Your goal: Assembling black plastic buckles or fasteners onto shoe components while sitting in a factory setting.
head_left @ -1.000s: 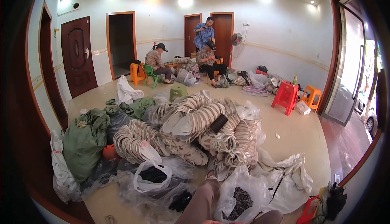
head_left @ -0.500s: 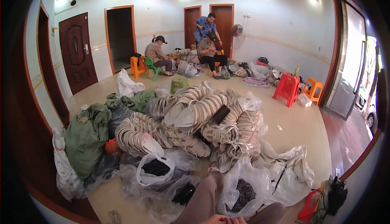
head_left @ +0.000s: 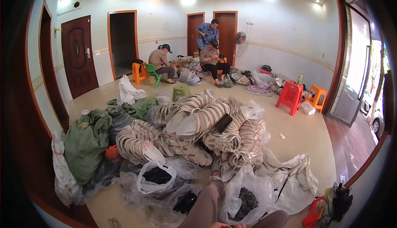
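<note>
My left hand and my right hand show only as slivers at the lower edge, close together between my legs. Their fingers are mostly cut off, and anything they hold is hidden. Just beyond them, a clear plastic bag stands open, full of small dark pieces. Left of my leg lies a white plastic bag with black material inside. A big heap of nested beige and white shoe uppers fills the floor ahead, with a dark flat rectangular object on top.
Green sacks and a white sack stand left, a pale sack lies right. Farther back are a green stool, a red stool and an orange stool. Two people sit working; another person stands behind one.
The view has tilted and shifted slightly, so my hands sit lower and show less at the bottom edge. The heap and bags lie as before.
</note>
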